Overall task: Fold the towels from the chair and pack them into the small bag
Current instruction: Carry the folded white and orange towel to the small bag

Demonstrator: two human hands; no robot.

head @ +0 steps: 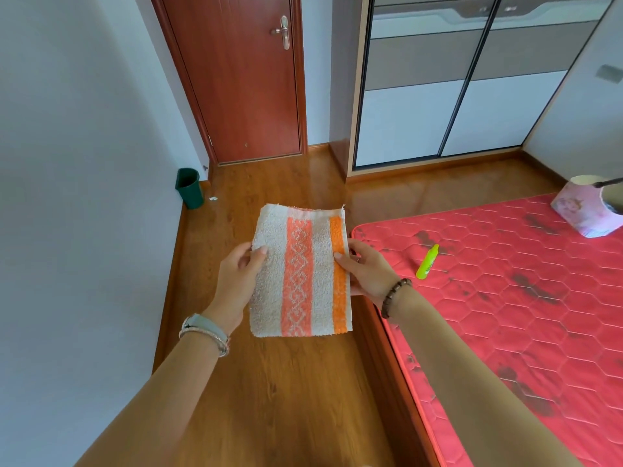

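A folded towel (300,271), cream with orange patterned stripes, is held flat in the air above the wooden floor. My left hand (237,278) grips its left edge, thumb on top. My right hand (365,271) pinches its right edge along the orange stripe. A small pink bag (586,210) stands on the red mattress at the far right, partly cut off by the frame. No chair is in view.
A red quilted mattress (526,318) fills the right side, with a green-yellow bottle (427,261) lying on it. A dark green bin (189,187) stands by the left wall. A closed brown door (242,79) and a sliding wardrobe (455,89) are ahead.
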